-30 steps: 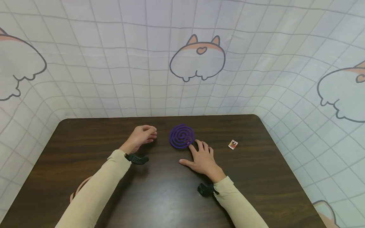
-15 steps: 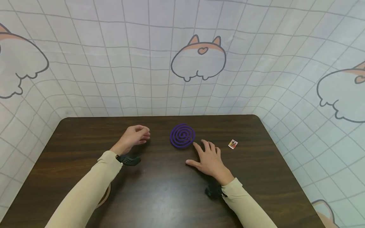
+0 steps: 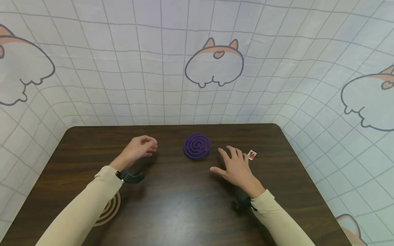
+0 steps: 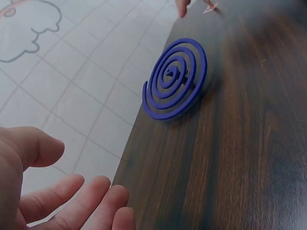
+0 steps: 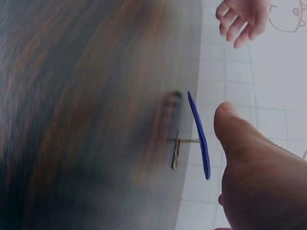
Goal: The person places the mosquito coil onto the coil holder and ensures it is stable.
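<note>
A purple mosquito coil (image 3: 197, 145) stands near the back middle of the table, raised on a thin metal stand (image 5: 176, 152) that shows in the right wrist view. To its left, my left hand (image 3: 136, 149) is held over the table, fingers loosely bent around nothing. My right hand (image 3: 238, 169) hovers to the coil's right with spread fingers, also holding nothing. One of its fingertips overlaps a small picture-printed piece (image 3: 252, 155) in the head view. Beneath my left forearm, partly hidden, lies a tan disc of concentric rings (image 3: 114, 209).
Everything sits on a dark wood-grain table (image 3: 178, 191) with rounded back corners. Behind it and along the sides hangs a white grid-patterned curtain (image 3: 147, 68) with cartoon animal prints. A dark strapped device (image 3: 130, 177) is worn on each wrist.
Both hands have drawn apart from the coil, the left one leftward and the right one rightward. The tan disc shows more from under my left forearm. The coil stays where it was.
</note>
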Demonstrator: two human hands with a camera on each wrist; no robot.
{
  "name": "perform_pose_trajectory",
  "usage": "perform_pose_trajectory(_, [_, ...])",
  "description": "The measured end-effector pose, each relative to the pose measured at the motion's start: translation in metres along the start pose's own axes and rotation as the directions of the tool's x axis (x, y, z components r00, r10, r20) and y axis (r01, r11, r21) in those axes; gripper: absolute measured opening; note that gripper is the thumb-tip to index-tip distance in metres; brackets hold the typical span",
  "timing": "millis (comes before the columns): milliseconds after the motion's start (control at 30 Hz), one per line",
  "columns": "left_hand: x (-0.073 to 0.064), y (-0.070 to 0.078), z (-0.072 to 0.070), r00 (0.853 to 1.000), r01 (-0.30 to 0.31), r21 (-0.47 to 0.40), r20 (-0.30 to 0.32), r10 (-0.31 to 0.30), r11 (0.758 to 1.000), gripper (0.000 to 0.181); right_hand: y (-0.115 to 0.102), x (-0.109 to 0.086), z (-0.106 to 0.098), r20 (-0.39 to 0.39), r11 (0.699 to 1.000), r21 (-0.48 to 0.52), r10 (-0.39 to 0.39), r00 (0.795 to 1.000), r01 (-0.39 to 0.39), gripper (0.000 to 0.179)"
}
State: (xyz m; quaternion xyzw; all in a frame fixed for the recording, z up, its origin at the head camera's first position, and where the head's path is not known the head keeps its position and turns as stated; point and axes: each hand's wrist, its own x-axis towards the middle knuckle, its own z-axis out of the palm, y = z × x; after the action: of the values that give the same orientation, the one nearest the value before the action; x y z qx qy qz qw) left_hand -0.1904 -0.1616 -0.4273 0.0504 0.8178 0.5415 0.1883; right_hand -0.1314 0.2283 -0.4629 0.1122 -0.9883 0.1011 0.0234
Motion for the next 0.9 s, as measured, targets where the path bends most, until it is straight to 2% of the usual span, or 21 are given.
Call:
perform_pose_trajectory(433, [-0.022, -0.002, -0.024, 1.000, -0.001, 0.080, -0.019, 0.003, 0.997, 0.048, 0.032, -0.001, -0.027, -0.087, 1.000, 0.001, 0.006, 0.996, -0.006, 0.086])
perform_pose_trajectory(900, [-0.051, -0.008, -0.053, 0.999, 0.007, 0.180, -0.054, 0.003, 0.984, 0.056, 0.079, -0.005, -0.045, -0.188, 1.000, 0.019, 0.022, 0.982, -0.019, 0.082])
